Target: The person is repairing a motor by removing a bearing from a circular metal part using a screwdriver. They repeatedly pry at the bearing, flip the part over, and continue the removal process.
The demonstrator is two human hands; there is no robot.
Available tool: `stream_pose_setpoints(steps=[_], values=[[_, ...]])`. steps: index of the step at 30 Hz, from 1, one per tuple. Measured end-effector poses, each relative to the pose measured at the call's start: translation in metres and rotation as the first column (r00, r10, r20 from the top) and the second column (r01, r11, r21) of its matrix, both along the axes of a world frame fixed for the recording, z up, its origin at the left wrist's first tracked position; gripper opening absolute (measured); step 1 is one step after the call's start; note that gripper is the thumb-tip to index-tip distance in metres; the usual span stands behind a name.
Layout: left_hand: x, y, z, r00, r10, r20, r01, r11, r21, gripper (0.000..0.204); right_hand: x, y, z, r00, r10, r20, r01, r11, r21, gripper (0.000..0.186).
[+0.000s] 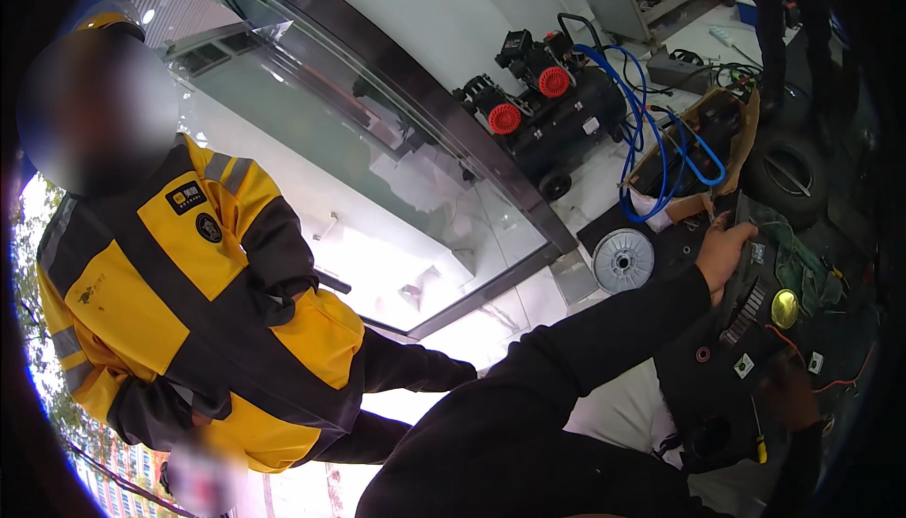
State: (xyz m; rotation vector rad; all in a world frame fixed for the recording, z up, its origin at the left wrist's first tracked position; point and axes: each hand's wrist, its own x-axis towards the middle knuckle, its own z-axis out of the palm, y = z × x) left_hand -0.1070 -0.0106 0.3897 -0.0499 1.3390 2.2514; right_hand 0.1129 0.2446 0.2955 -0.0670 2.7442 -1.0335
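My left hand (pixel 723 256) reaches out to the right, its fingers curled on the edge of a dark object that I cannot make out against the black work surface. Close beside it lie a row of small metal pieces (pixel 746 315), a shiny yellow disc (pixel 784 309) and a dark green cloth (pixel 802 268). Lower down, my right hand (pixel 791 392) is in deep shadow, and its fingers do not show clearly. Near it are two small white square pieces, one of them a white square (pixel 744 365), an orange cable (pixel 838 385) and a yellow-handled tool (pixel 762 449).
A grey round wheel hub (pixel 624 260) lies left of my left hand. Beyond are a cardboard box (pixel 747 131), a black tyre (pixel 785 178) and an air compressor (pixel 566 112) with a blue hose (pixel 651 141). A person in a yellow-and-black jacket (pixel 217 301) stands at left, by a glass door.
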Motion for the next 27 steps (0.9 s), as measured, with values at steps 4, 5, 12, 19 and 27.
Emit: stream_pose_setpoints(steps=[4,5,12,19,27], values=[[-0.002,0.006,0.004,1.000,0.020,-0.018,-0.020,1.000,0.011,0.044,0.005,0.003,0.006,1.000,0.007,-0.022,-0.007,1.000,0.013,0.050],[0.000,0.008,0.006,0.999,0.019,-0.033,-0.018,0.999,0.026,0.045,0.007,0.003,0.008,1.000,0.005,-0.017,-0.004,1.000,0.022,0.048],[0.005,0.014,0.003,0.999,0.012,-0.032,-0.012,1.000,-0.005,0.062,0.011,-0.008,0.023,0.995,-0.073,0.067,0.074,0.997,-0.015,0.042],[-0.009,0.014,-0.014,0.998,0.019,-0.064,-0.023,0.998,-0.065,0.061,0.005,-0.015,0.032,0.991,-0.081,0.109,0.073,0.995,0.073,0.039],[-0.023,0.006,-0.009,0.985,0.010,-0.173,-0.055,0.965,-0.256,0.052,-0.006,-0.019,0.049,0.959,0.200,-0.203,-0.154,0.963,0.219,0.061]])
